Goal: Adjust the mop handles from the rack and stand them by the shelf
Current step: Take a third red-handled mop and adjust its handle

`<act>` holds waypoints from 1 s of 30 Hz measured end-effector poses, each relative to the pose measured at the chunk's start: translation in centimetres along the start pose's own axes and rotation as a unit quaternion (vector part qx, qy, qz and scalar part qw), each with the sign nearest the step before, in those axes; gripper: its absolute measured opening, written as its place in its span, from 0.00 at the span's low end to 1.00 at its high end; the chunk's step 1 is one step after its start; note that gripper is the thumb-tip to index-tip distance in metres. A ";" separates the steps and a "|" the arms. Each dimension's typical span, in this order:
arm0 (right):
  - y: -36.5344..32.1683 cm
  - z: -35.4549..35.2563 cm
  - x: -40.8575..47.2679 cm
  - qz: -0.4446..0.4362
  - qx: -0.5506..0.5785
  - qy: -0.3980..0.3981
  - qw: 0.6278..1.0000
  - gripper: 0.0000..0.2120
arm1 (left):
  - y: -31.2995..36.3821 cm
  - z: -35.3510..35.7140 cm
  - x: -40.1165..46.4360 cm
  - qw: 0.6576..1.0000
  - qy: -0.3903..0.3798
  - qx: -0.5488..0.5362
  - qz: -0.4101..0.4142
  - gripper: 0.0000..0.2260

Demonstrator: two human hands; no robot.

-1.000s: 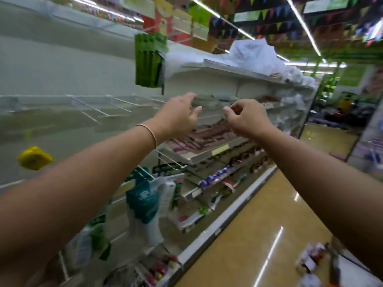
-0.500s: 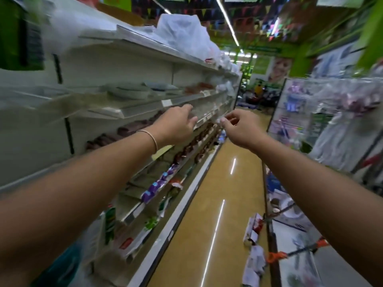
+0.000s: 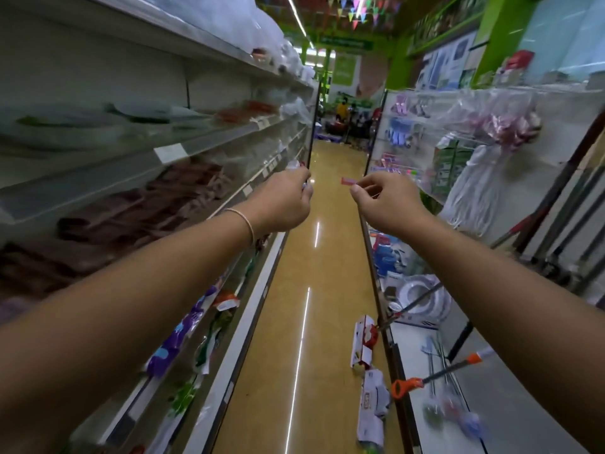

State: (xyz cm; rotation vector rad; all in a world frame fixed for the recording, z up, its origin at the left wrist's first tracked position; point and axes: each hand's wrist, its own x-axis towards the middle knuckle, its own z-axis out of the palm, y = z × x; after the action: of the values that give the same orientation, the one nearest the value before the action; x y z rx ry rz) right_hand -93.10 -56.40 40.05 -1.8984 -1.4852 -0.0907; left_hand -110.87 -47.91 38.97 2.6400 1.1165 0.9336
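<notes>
Down a shop aisle, we look along both of our bare arms stretched ahead. Our left hand, at about 11 o'clock from centre, has its fingers curled around something small and pale; what it is we cannot tell. Our right hand, at 1 o'clock, pinches a small red tag between thumb and forefinger. The hands are near each other but apart.

A long shelf of packaged goods runs along 9 o'clock. At 3 o'clock, dark mop handles lean upright against a second shelf unit, beside a white mop head. Lower, at 5 o'clock, an orange-tipped handle lies tilted across the bottom shelf, and another pole lies slanted above it. Packets lie on the floor.

Neither hand touches a mop handle. We judge the task partly done at most: some handles seem to stand already, while the tilted ones are left to adjust and stand.
</notes>
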 end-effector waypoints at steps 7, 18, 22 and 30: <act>7.5 4.4 9.5 0.026 0.011 -0.018 0.999 0.19 | -3.3 6.9 9.8 1.000 -0.026 -0.006 -0.007 0.17; 16.1 6.8 26.0 0.051 0.029 -0.008 0.998 0.19 | -6.8 14.6 25.6 0.999 -0.028 -0.025 -0.014 0.18; 18.4 9.1 30.5 0.054 0.019 -0.003 0.998 0.19 | -8.6 18.4 30.6 0.999 -0.045 -0.026 -0.006 0.20; 22.8 13.5 40.5 0.086 -0.016 0.034 0.996 0.17 | -12.6 25.6 43.1 0.996 -0.063 -0.037 0.041 0.19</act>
State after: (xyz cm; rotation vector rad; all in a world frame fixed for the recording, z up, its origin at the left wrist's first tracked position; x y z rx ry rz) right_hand -64.51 -17.43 37.69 -2.0204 -1.2777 -0.0979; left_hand -80.37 -6.26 35.43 2.6604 0.9335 0.7936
